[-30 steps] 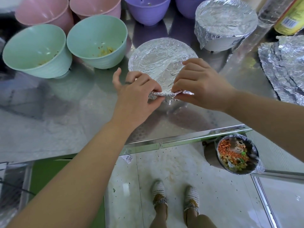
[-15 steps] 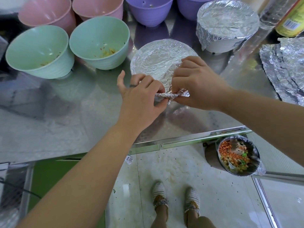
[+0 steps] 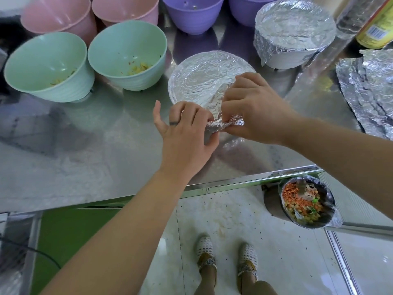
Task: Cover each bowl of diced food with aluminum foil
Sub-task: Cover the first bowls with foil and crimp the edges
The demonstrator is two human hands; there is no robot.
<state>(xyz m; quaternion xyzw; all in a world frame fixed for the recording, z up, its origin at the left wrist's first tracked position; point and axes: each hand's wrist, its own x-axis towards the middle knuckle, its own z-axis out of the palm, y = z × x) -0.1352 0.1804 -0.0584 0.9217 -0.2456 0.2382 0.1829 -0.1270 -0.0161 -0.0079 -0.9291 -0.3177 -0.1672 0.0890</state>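
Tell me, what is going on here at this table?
A person is wrapping the middle bowl. The left hand and the right hand both pinch its twisted foil edge at the near rim. A second bowl behind it on the right is covered. Two green bowls on the left are uncovered, and spare foil sheets lie at the far right.

Bare steel tabletop [image 3: 74,150] lies open to the near left of the centre foil-covered bowl [image 3: 200,79]. Mint-green bowls [image 3: 127,54] crowd its left, purple bowls [image 3: 193,15] its far side, a second foil-wrapped bowl [image 3: 293,33] its far right, and loose foil sheets [image 3: 368,90] its right. The left hand [image 3: 187,137] and right hand [image 3: 253,111], pinching the twisted foil edge [image 3: 223,124], block its near rim.
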